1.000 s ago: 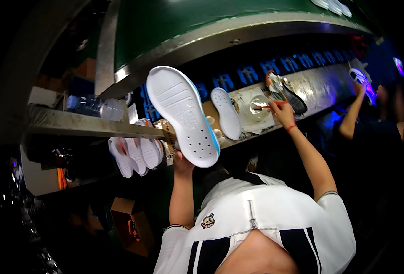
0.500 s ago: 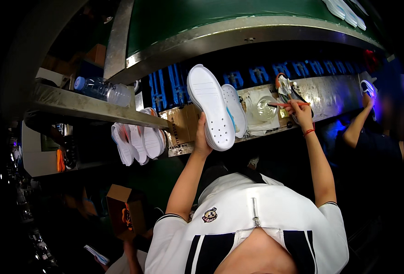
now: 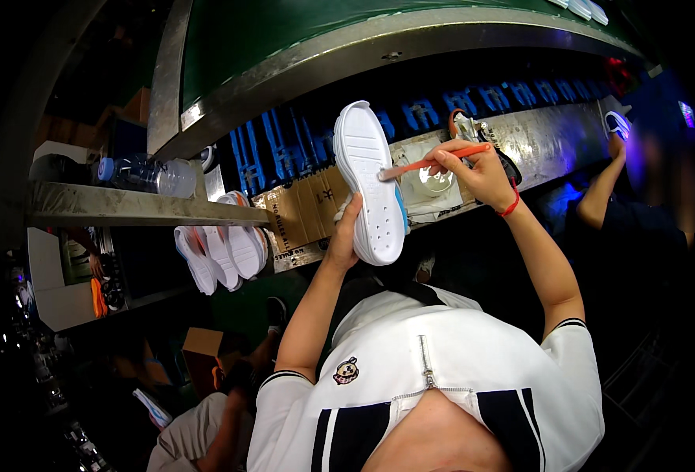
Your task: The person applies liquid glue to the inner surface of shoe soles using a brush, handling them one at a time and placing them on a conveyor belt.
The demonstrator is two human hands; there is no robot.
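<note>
My left hand (image 3: pixel 344 237) is closed round the near left edge of a white shoe sole (image 3: pixel 367 149), held tilted with its grooved, hole-dotted face toward me. A blue edge shows along its right side; whether it belongs to a second sole behind cannot be told. A brush (image 3: pixel 430 164) with an orange handle is gripped in the fingers of my right hand (image 3: pixel 481 175). Its tip touches the sole's face around the middle. Behind the brush, a round clear dish (image 3: pixel 435 184) rests on pale, stained sheeting, partly covered by my right hand.
Several white soles (image 3: pixel 220 253) lean at the bench's left, beyond a metal bar (image 3: pixel 147 208). Flattened cardboard (image 3: pixel 304 211) covers part of the bench. Blue clamps line its back. A plastic bottle (image 3: pixel 155 173) lies far left. Another person's hand (image 3: pixel 615 145) holds a shoe at right.
My right hand has moved left with the brush, from over the dish to the sole. The sole in my left hand now covers most of the other sole seen beside it earlier.
</note>
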